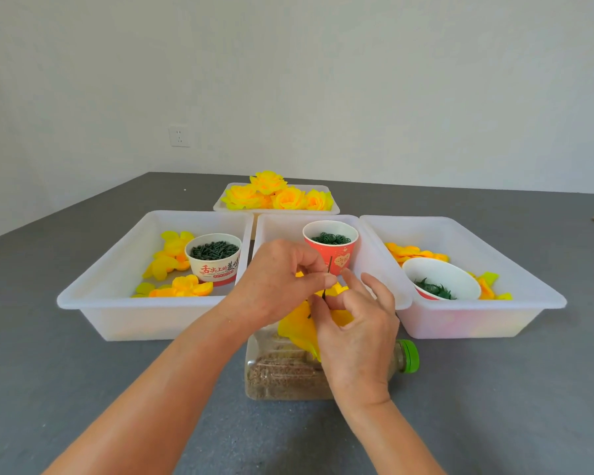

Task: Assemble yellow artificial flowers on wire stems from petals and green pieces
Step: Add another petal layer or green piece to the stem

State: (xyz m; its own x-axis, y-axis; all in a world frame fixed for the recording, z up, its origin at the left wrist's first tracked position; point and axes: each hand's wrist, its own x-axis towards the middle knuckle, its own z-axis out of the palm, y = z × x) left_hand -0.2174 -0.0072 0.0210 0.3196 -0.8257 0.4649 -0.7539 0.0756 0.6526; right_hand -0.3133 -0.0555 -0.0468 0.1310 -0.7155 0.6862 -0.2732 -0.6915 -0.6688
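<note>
Over the bottle on the counter, the right hand pinches the wire below the left hand's pinching grip; petals beneath should slide up squarely, grips kept close.

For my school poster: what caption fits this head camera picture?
Both hands, left hand and right hand, thread yellow petals onto a wire stem in front of white trays.

White paper cup: red Chinese characters, "舌尖上的" readable, remainder cut off.
</note>
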